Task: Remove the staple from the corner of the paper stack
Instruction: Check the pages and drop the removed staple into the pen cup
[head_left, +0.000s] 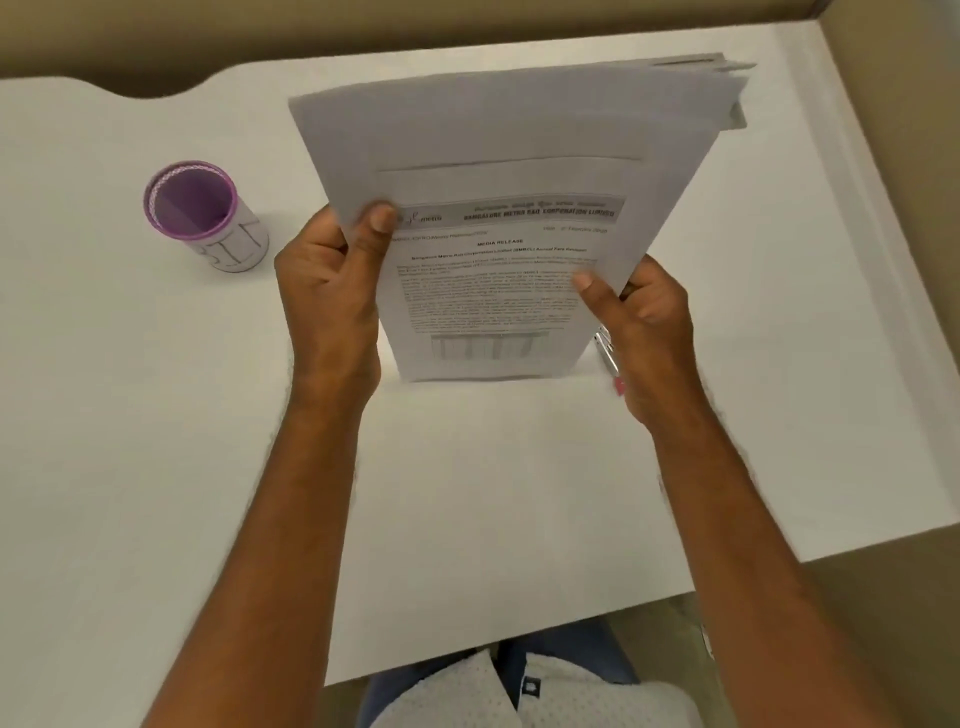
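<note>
Your left hand (332, 275) and right hand (641, 317) grip the paper stack (498, 218) by its side edges, raised over the white table (156, 415); a purple cup (200, 208) stands left.

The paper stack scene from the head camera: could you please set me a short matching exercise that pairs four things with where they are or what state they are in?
Things:
1. paper stack
2. purple cup
3. left hand
4. right hand

Places or states:
A. stands open on the table, left of the papers
B. held up above the table in both hands
C. grips the right edge, with a metal tool tucked in the same grip
D. grips the left edge, thumb on the printed page

Pairs: 1-B, 2-A, 3-D, 4-C
</note>
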